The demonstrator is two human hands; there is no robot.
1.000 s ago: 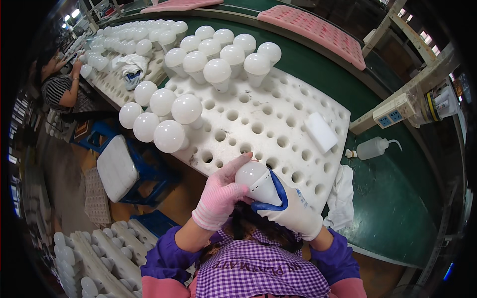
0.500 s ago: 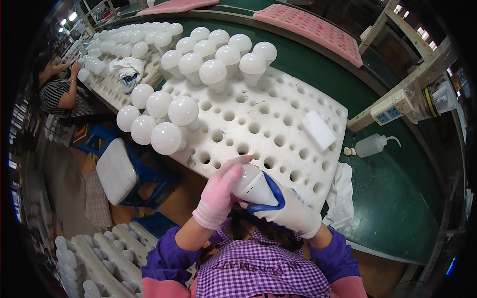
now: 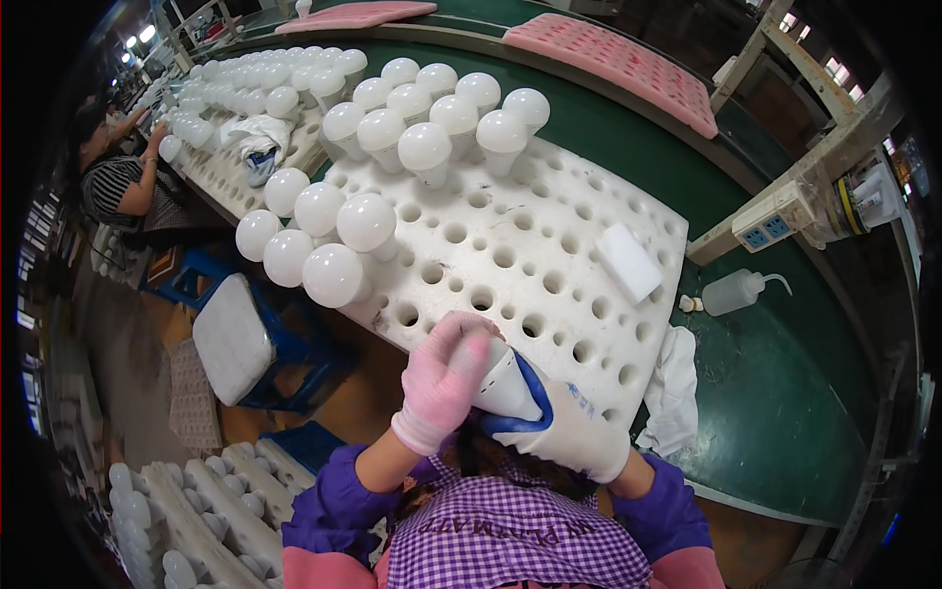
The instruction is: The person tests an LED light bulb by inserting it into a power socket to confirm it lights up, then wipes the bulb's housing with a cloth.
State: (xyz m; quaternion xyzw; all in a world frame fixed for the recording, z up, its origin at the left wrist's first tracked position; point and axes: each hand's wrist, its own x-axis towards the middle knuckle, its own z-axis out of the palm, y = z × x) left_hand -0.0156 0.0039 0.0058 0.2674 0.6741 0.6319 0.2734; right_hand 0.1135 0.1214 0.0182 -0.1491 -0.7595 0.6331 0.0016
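Where the smooth bulb (image 3: 505, 391) rounds, the left hand (image 3: 442, 380) cups it.

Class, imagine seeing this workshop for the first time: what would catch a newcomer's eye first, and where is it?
First comes the white light bulb at lower centre, held between the pink-gloved left hand and the white-and-blue-gloved right hand. Next are the round-topped bulbs grouped on the far and left parts of the holed white board. A pink holed board also stands out near the top, right of centre.
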